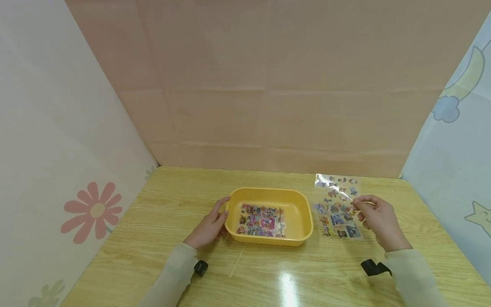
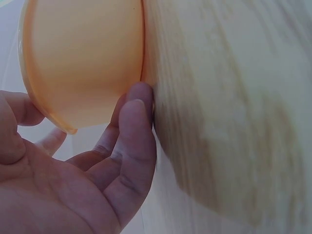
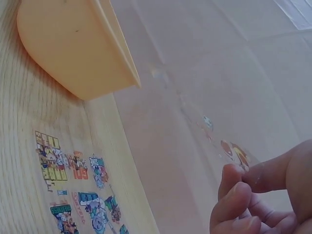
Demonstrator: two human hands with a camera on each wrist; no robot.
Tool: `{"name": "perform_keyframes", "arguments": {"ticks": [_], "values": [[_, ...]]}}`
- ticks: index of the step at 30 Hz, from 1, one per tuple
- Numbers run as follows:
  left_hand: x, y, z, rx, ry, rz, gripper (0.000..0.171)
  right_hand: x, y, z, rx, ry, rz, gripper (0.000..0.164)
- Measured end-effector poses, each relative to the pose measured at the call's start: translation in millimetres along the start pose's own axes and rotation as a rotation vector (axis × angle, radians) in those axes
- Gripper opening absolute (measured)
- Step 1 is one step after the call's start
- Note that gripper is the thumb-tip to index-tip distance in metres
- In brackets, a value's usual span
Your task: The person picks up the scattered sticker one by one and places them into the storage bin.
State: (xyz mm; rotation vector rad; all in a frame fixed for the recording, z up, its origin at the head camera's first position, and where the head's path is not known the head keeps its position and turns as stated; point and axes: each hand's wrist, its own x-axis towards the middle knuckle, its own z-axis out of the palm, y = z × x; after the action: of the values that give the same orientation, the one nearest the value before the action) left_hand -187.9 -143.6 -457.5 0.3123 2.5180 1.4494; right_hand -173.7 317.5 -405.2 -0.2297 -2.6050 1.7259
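A shallow yellow plastic basin (image 1: pixel 300 213) stands on the wooden table, with a sheet of colourful cartoon stickers (image 1: pixel 264 221) lying inside it. My left hand (image 1: pixel 209 226) holds the basin's left end, thumb at the rim and curled fingers against the outer wall, as the left wrist view shows. To the right of the basin, my right hand (image 1: pixel 379 219) pinches the edge of a clear sticker sheet (image 1: pixel 337 187) between thumb and forefinger, and that sheet is raised. Beneath it, a second clear sticker sheet (image 3: pixel 78 170) appears to lie flat on the table.
A thin pale strip (image 1: pixel 237 261) lies on the table in front of the basin. A tan backdrop (image 1: pixel 264 106) rises at the table's far edge, with patterned side panels (image 1: pixel 92 204) at left and right. Black wrist straps (image 1: pixel 201 268) hang by the sleeves.
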Motion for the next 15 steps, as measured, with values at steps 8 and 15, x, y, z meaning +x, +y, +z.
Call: {"name": "perform_keyframes", "arguments": {"ticks": [8, 15], "values": [[0.1, 1.3, -0.4, 0.008, 0.001, 0.006, 0.049, -1.2, -3.9, 3.6, 0.044, -0.010, 0.007, 0.031], [-0.2, 1.8, 0.5, 0.030, 0.009, 0.013, 0.049, -1.3, -8.8, 12.0, 0.045, -0.034, 0.015, 0.034]]}}
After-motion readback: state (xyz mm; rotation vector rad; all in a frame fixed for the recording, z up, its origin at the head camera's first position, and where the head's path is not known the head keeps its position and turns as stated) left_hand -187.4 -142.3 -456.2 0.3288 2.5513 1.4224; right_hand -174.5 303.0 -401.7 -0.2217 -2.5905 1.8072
